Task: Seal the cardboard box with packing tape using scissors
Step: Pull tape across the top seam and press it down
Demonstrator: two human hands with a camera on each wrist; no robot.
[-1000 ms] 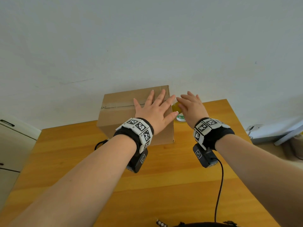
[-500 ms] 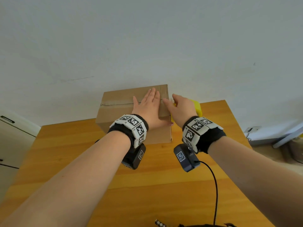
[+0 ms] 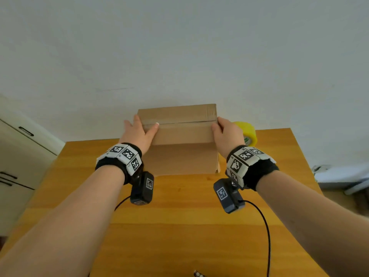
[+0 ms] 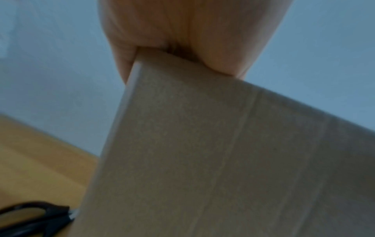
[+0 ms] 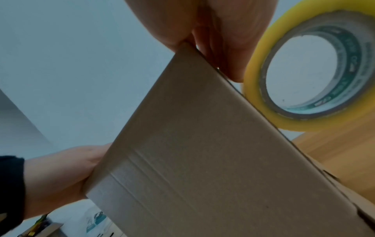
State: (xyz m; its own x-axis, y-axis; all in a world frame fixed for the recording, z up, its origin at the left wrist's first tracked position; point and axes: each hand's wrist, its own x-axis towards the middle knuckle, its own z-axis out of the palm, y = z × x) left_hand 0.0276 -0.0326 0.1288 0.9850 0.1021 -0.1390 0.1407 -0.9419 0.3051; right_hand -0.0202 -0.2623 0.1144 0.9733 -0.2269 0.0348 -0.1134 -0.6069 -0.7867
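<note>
A brown cardboard box (image 3: pixel 179 136) stands at the back of the wooden table (image 3: pixel 179 226), flaps closed, with a seam across its top. My left hand (image 3: pixel 139 132) grips its left top edge, thumb lying on top near the seam. My right hand (image 3: pixel 225 134) grips the right top edge. The wrist views show each palm clamped over a corner of the box (image 4: pixel 223 160) (image 5: pixel 192 160). A yellow roll of packing tape (image 3: pixel 248 132) (image 5: pixel 304 72) stands on edge just behind my right hand. Black scissor handles (image 4: pixel 34 214) lie on the table left of the box, hidden in the head view.
A pale wall rises directly behind the box. A cream cabinet (image 3: pixel 20 156) stands left of the table, and white items (image 3: pixel 339 176) lie beyond its right edge. Camera cables trail over the near tabletop.
Both hands have moved apart from the box's right top, the left to its left edge and the right to its right edge, and now grip it. The box now sits more squarely toward me.
</note>
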